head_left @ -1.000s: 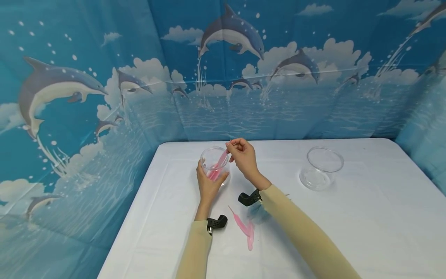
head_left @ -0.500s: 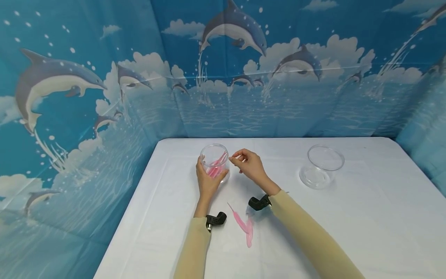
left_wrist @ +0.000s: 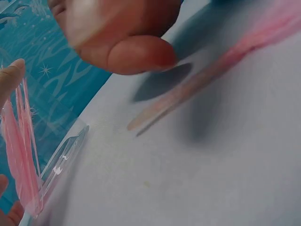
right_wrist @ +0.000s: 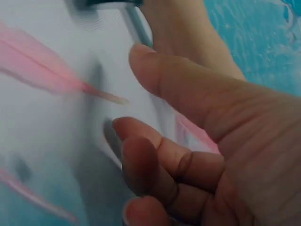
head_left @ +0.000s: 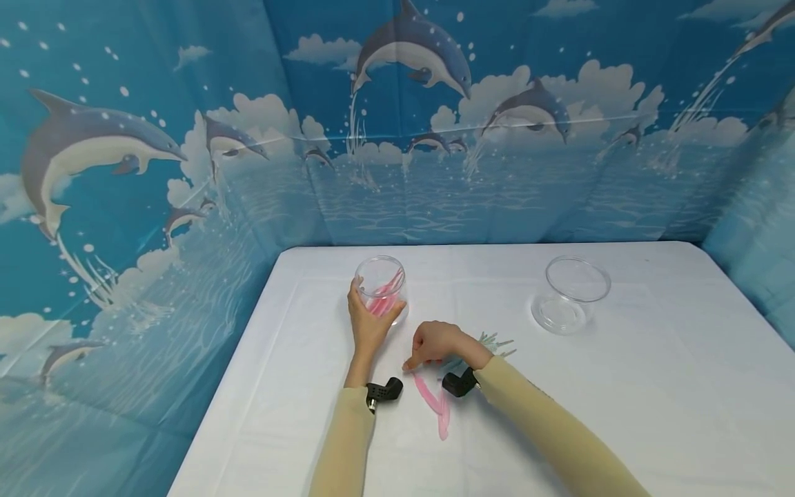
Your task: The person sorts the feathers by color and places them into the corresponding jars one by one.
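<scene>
My left hand grips a clear glass jar, thumb on its right side and fingers on its left. Pink feathers lean inside that jar. Over the table, my right hand reaches down to the quill end of a pink feather. In the right wrist view, thumb and fingers stand apart close to the bare tip of this feather, with nothing pinched between them. A second pink feather lies across its lower end. Blue-green feathers lie partly hidden beneath my right wrist.
A second, wider clear glass jar stands at the right rear of the white table. Behind the table hangs a blue dolphin-print curtain. Black wrist cameras are strapped over both sleeves.
The right hand let a pink feather drop into the jar, then moved down toward the feathers on the table. The left hand keeps its grip on the jar.
</scene>
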`<state>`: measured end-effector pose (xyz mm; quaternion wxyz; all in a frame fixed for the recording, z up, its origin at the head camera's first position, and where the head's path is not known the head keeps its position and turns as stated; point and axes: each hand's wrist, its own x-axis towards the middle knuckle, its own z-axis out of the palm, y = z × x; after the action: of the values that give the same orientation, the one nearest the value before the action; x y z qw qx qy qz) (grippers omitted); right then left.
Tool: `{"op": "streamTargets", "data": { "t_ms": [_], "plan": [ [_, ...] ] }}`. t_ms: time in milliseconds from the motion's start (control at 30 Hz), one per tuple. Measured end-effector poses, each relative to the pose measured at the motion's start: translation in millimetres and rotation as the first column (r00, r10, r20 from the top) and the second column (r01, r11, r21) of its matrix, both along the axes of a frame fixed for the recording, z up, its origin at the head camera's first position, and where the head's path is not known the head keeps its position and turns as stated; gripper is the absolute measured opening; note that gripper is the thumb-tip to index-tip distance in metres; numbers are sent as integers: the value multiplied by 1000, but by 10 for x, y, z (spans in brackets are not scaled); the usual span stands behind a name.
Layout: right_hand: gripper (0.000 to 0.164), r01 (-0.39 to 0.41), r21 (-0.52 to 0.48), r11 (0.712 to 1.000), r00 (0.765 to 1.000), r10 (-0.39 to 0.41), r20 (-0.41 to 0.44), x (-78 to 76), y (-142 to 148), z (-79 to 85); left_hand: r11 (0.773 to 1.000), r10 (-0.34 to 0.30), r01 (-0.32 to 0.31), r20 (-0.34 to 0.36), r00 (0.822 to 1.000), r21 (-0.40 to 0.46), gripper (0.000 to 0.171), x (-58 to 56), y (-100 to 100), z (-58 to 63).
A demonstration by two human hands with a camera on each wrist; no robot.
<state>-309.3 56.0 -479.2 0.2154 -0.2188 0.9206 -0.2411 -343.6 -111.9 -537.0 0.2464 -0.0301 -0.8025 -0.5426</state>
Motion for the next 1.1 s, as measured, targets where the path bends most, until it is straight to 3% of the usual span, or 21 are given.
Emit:
{"op": "streamTargets", "data": {
  "t_ms": [100, 233, 367, 600, 800, 1100],
  "plan": [
    [35, 38, 82, 996, 996, -31, -87, 81, -84, -35, 1000, 7, -7, 0, 1000, 7, 109, 5, 10, 6],
    [34, 109, 89, 990, 985, -96, -144, 150, -158, -69, 1000, 9, -9, -7, 1000, 5, 108, 6, 18, 18],
    [30, 168, 76, 983, 979, -157, -133, 168, -173, -61, 1000, 5, -5, -16, 1000, -1, 108, 6, 20, 24],
    [26, 189, 33, 981, 979, -186, -83, 152, -148, -76, 1000, 14, -14, -37, 999, -8, 108, 8, 14, 19],
    [26, 253, -25, 967, 962, -254, -104, 152, -110, -130, 1000, 7, -8, -18, 1000, -8, 109, 12, 10, -12],
    [26, 215, -21, 976, 969, -216, -123, 168, -121, -137, 1000, 6, -6, -21, 1000, -7, 110, 15, 5, -4]
  ]
}}
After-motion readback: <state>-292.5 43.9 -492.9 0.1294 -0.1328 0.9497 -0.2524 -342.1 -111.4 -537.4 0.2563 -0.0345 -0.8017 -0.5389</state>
